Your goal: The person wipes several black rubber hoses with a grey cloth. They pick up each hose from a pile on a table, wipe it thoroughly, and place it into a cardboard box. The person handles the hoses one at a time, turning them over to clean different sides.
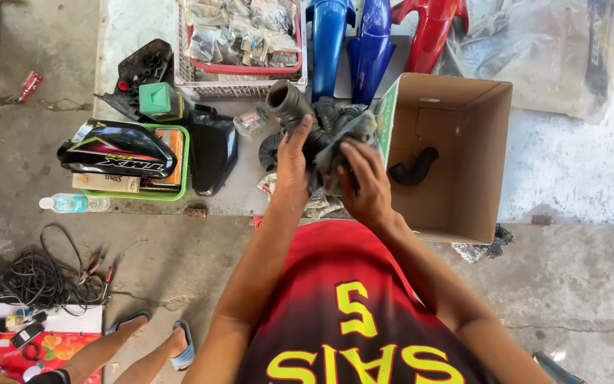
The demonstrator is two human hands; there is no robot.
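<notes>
Rubber is what the curved black intake hose (pixel 294 107) looks to be made of: light, thick-walled, likely flexible enough to give under a squeeze, matte and not slippery. It is held above the front edge of the grey workbench (pixel 570 163), mouth tilted up toward the back. The left hand (pixel 292 165) has its fingers clamped around the hose's bend, a sound place to grip since the wide mouth offers only a thin lip. The right hand (pixel 364 186) has fingers closed on a crumpled clear plastic bag (pixel 346 139) against the hose; thin, limp and easily torn, I judge. Just right stands an open brown cardboard box (pixel 456 163) at the front edge, holding another black bent hose (pixel 413 169), with room inside. Leftward a green plastic tray (pixel 179 160) crowds the bench.
</notes>
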